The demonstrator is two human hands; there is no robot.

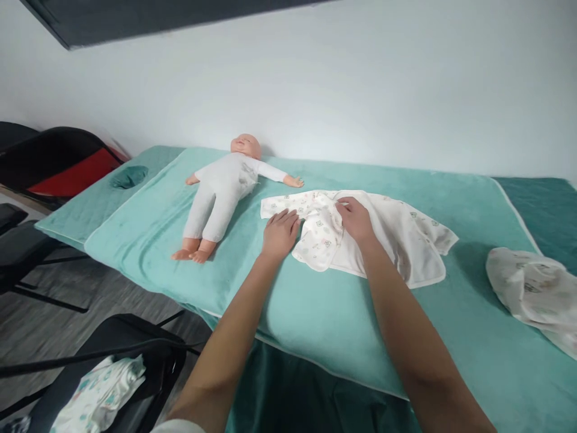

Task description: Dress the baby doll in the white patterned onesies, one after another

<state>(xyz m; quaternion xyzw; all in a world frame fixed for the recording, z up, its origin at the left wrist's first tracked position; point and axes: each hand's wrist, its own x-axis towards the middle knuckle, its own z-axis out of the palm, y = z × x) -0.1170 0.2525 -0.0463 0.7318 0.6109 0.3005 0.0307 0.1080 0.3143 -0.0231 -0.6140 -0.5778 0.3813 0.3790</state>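
Note:
A white baby shirt point(321, 237) with a small print lies spread on the green bed cover, one sleeve stretched to the left and the other side unfolded to the right. My left hand point(281, 233) rests flat on the lower edge of the left sleeve, fingers extended. At the middle of the shirt, my right hand point(356, 218) pinches the fabric between thumb and fingers; part of the grip is hidden by the hand. A baby doll point(228, 183) in white lies on its back to the left of the shirt, arms out.
The bed point(315, 337) has a green cover and a face hole point(129, 177) at its left end. Bundled white cloth point(536, 288) sits at the right. A black chair point(128, 337) holding patterned cloth point(101, 394) stands at the lower left. A wall point(360, 90) runs behind.

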